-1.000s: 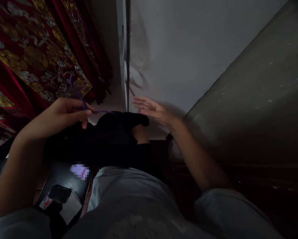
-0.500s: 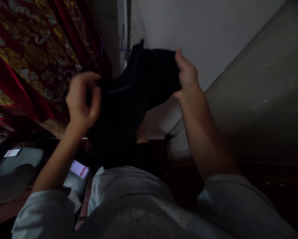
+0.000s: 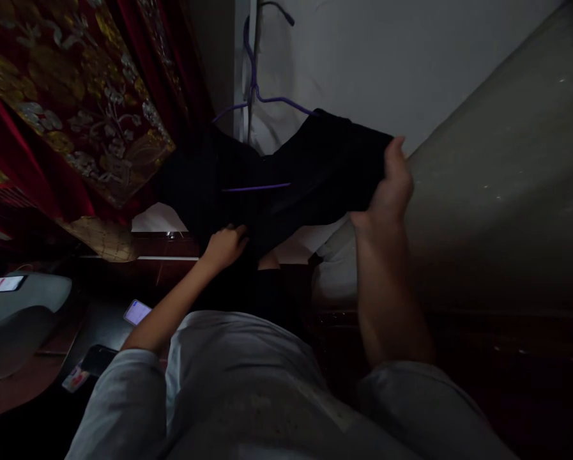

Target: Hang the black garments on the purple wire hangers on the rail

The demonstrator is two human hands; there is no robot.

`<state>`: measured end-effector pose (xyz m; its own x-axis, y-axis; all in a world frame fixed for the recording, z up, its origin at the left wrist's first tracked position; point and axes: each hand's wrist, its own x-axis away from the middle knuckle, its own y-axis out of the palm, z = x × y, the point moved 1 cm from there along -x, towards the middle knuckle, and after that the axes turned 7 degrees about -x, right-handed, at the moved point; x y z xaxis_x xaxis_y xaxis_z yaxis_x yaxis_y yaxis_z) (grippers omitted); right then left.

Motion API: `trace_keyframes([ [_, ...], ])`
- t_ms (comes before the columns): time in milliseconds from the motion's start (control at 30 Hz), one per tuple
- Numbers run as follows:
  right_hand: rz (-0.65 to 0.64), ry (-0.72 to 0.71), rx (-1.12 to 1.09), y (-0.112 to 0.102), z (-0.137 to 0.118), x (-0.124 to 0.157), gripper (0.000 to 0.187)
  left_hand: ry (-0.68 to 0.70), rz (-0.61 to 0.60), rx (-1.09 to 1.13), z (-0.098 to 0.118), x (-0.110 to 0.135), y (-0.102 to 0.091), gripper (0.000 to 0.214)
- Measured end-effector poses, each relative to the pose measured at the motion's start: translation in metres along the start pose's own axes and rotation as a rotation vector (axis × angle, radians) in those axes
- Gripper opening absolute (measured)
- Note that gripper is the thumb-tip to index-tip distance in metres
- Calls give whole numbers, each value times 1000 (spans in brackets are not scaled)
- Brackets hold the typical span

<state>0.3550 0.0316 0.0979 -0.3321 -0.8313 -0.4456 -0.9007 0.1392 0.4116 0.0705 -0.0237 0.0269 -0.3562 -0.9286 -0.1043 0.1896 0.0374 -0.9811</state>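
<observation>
A black shirt (image 3: 324, 166) hangs on a purple clothes hanger (image 3: 281, 100) in front of me, and the hanger's lower bar shows across the open neck. At the right, my right hand (image 3: 392, 185) grips the end of the sleeve, thumb low and fingers partly behind the cloth. My left hand (image 3: 226, 246) is closed on the front of the shirt below the hanger bar, its fingertips curled into the dark fabric. Folds and lower edge of the shirt are hard to make out in the dim light.
Red cloth with gold and silver embroidery (image 3: 75, 96) hangs at the left. A pale rounded column (image 3: 487, 191) stands at the right, beside a white wall (image 3: 386, 64). Lower left are a grey chair (image 3: 37, 300) with a lit phone (image 3: 7, 283) and another phone (image 3: 137, 312).
The shirt has swung lower and wider, and the hanger's hook now shows above it. My left hand moved right and down onto the shirt front; my right hand moved right and down with the sleeve.
</observation>
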Motion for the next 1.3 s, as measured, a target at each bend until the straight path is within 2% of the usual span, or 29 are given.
trace_keyframes([
  [67,216,-15,-145,5,-5,2,29,49,88,155,5,13,14,17],
  [133,381,-115,-73,12,-11,14,12,70,232,342,12,30,28,15],
  [167,460,-210,0,16,-14,27,6,64,307,431,16,38,35,14],
  [200,548,-324,62,22,-16,45,10,44,380,511,20,46,42,14],
  [233,570,-417,127,28,-17,67,24,16,446,581,25,54,49,14],
  [267,590,-487,154,35,-16,91,24,-18,502,644,30,60,55,14],
  [300,570,-449,150,42,-13,116,16,-56,548,704,34,65,61,14],
  [333,474,-331,150,49,-6,138,9,-96,584,764,38,69,65,12],
  [400,109,40,203,60,14,173,17,-164,633,892,45,74,71,12],
  [467,-153,339,243,64,37,192,29,-205,662,1021,50,77,73,27],
  [533,-273,487,291,61,55,197,36,-231,673,1123,53,78,72,47],
  [633,-320,535,326,53,69,194,41,-273,663,1219,54,79,73,67],
  [733,-308,561,303,46,73,193,37,-316,648,1268,50,79,82,71],
  [933,-259,600,331,38,80,197,28,-441,596,1181,41,76,101,47],
  [1100,-296,601,400,41,82,202,27,-351,600,1024,42,76,92,22],
  [1200,-314,605,395,41,81,202,27,-315,601,948,42,77,88,17],
  [1300,-334,620,392,39,79,200,28,-303,579,976,42,77,92,17],
])
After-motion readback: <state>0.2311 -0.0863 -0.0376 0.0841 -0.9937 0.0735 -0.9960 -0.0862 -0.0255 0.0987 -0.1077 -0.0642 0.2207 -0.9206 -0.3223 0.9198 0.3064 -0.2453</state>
